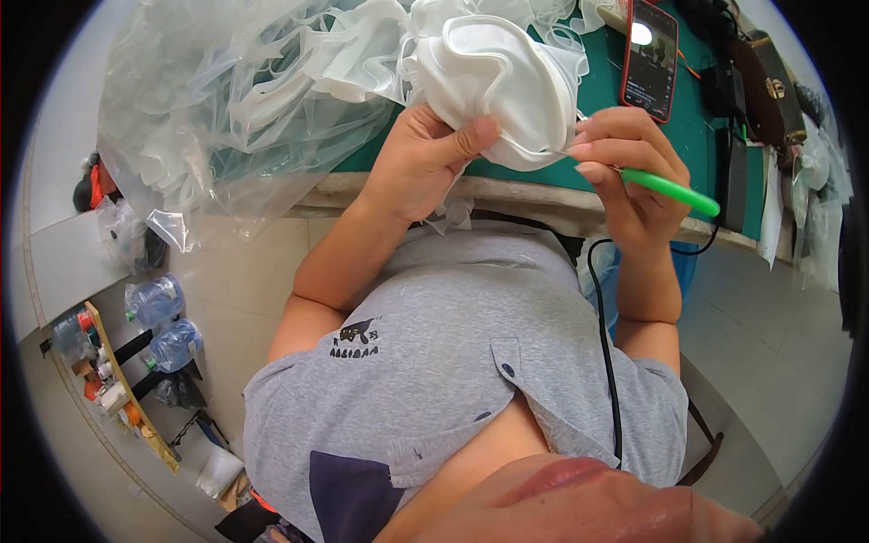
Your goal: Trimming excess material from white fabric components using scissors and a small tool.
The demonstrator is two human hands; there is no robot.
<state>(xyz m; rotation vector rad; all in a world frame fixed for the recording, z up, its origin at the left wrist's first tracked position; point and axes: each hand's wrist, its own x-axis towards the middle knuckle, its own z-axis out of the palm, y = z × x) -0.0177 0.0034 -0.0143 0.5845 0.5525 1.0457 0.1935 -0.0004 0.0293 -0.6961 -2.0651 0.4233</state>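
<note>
My left hand [421, 158] grips a white, smooth fabric piece [493, 77] with a wavy, ruffled edge, its thumb pressed flat on the lower left of the cloth. The piece is held up over the near edge of the table. Between the fingers of my right hand [638, 167] is a slim tool with a bright green handle [674, 192]. Its thin metal end points left and meets the cloth's lower right rim. Whether the tip has gone into the seam is too small to tell.
Clear plastic bags [226, 100] and more white ruffled pieces [353, 45] heap over the left of the green table [602, 77]. A phone in a red case [650, 59] lies at the back right, near a brown case [769, 86]. A black cable [605, 362] hangs along my right side.
</note>
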